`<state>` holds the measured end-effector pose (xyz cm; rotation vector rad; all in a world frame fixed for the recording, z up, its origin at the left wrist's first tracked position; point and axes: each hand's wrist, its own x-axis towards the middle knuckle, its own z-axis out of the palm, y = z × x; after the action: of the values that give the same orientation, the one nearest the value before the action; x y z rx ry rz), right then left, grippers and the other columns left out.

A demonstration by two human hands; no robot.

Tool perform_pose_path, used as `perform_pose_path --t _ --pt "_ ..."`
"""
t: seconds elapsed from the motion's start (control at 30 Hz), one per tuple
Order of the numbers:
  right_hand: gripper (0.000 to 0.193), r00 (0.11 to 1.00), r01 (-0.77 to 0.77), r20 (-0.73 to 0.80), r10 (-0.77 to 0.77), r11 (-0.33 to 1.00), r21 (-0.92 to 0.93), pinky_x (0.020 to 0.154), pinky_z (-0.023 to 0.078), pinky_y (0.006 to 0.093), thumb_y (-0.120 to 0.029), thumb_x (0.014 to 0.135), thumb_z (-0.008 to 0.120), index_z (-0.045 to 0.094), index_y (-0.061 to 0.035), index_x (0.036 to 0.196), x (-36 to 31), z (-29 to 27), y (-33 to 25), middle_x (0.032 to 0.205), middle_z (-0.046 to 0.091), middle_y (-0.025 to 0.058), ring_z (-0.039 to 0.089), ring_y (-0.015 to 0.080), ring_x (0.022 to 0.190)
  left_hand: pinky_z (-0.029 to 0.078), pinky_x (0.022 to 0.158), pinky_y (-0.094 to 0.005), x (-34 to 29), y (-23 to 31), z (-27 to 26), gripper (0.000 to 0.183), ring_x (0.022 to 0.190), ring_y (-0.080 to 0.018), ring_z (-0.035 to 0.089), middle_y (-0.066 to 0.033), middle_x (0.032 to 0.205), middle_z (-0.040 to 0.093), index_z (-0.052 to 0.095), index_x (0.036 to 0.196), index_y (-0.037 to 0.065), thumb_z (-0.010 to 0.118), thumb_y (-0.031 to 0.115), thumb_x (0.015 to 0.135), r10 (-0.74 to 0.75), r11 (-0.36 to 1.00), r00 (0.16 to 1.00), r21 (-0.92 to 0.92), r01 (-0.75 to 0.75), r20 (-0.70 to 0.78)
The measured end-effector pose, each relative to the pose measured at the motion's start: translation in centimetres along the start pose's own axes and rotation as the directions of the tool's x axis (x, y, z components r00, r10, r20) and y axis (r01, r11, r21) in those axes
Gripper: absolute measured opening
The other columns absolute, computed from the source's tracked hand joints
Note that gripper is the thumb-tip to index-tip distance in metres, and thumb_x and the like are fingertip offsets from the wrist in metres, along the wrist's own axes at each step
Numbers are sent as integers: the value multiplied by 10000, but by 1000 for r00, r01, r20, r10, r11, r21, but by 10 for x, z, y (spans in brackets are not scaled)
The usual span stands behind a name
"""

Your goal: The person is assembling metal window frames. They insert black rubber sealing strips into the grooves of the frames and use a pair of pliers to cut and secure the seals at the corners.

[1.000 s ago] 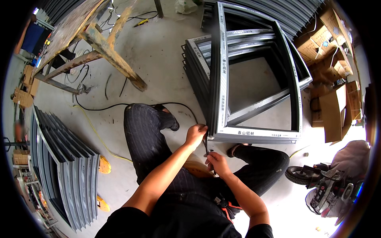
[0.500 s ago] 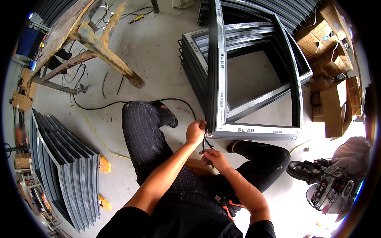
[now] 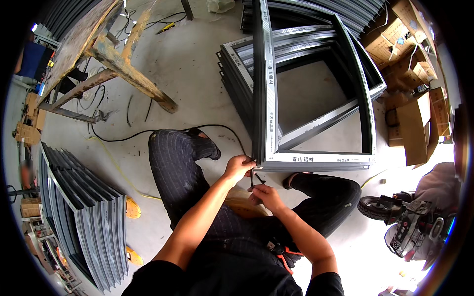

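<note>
My left hand (image 3: 238, 167) is curled in against the lower left corner of the top grey metal window frame (image 3: 308, 159), fingertips touching it; I cannot tell whether they pinch the frame, the strip or both. My right hand (image 3: 266, 196), just nearer my body, has its thumb and fingers closed on a thin black strip (image 3: 253, 179), which runs up from there to the fingers of my left hand.

The frame, faced with white printed film, stretches forward and to the right of my hands, lying askew over a stack of similar frames (image 3: 237, 69). Below my hands, between my legs, shows a yellowish round seat (image 3: 242, 204). Well to the left of them stands another stack of grey frames (image 3: 101, 237), and forward left a worn wooden tabletop (image 3: 81, 49). A black cable (image 3: 163, 130) lies on the floor (image 3: 197, 89) forward and left. Well to the right are open cardboard boxes (image 3: 414, 130) and a small wheeled vehicle (image 3: 410, 224).
</note>
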<state>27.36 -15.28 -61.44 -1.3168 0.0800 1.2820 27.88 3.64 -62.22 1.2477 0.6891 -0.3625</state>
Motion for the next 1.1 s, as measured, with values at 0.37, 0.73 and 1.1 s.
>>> perform_pose_path --t 0.37,0.73,1.1 --pt "152 855 208 -214 -473 690 -694 599 486 328 -111 847 629 622 -9 959 -25 6 -32 774 652 106 622 220 653 558 671 -243 -10 -15 -7 177 772 -137 641 -59 863 641 609 1001 -22 586 134 920 -17 991 999 -131 24 51" --pt "103 554 169 -92 -828 219 -961 662 475 418 -100 786 668 614 -66 867 -11 -10 -63 782 600 120 588 338 749 539 743 -290 -23 -1 0 209 820 -173 658 -79 889 663 604 976 -12 640 174 890 -104 986 986 -118 119 127" --pt "84 548 97 -64 -834 139 -985 688 494 409 -95 779 654 649 -74 860 -7 -11 -56 827 597 108 595 319 776 541 695 -297 -23 -12 16 264 720 -173 648 -76 826 652 597 980 3 670 235 875 -119 964 992 -238 123 33"
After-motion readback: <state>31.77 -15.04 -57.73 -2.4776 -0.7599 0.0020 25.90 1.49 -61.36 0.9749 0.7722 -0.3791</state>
